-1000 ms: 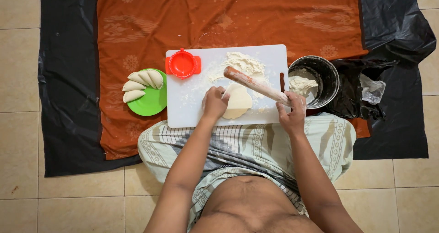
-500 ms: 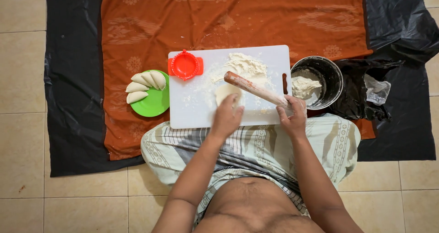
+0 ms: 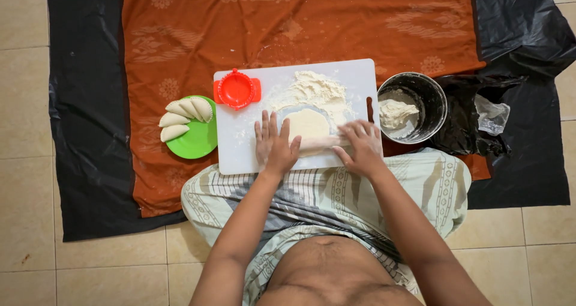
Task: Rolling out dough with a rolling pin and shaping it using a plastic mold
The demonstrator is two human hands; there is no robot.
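1. Rolling is in hand: left hand [image 3: 273, 143] and right hand [image 3: 360, 145] lie palm-down, fingers spread flat, on a rolling pin [image 3: 321, 143] lying across the near edge of the dough disc [image 3: 307, 123], whose bulk lies just beyond the fingertips.
2. Judgement: even pressure from both palms should keep thickness uniform; loose flour [image 3: 317, 90] lies beyond the disc for dusting.
3. Surface: white cutting board [image 3: 240, 153] on an orange cloth [image 3: 300, 24].
4. Surroundings: red dumpling press [image 3: 237, 90] beyond the left fingers; green plate [image 3: 198, 143] farther left; metal bowl [image 3: 433, 96] right of the right fingers; tiled floor [image 3: 24, 162].

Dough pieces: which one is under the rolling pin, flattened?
The round dough sheet on the white cutting board, between both hands. The lump sits in the metal pot; the folded ones lie on the green plate.
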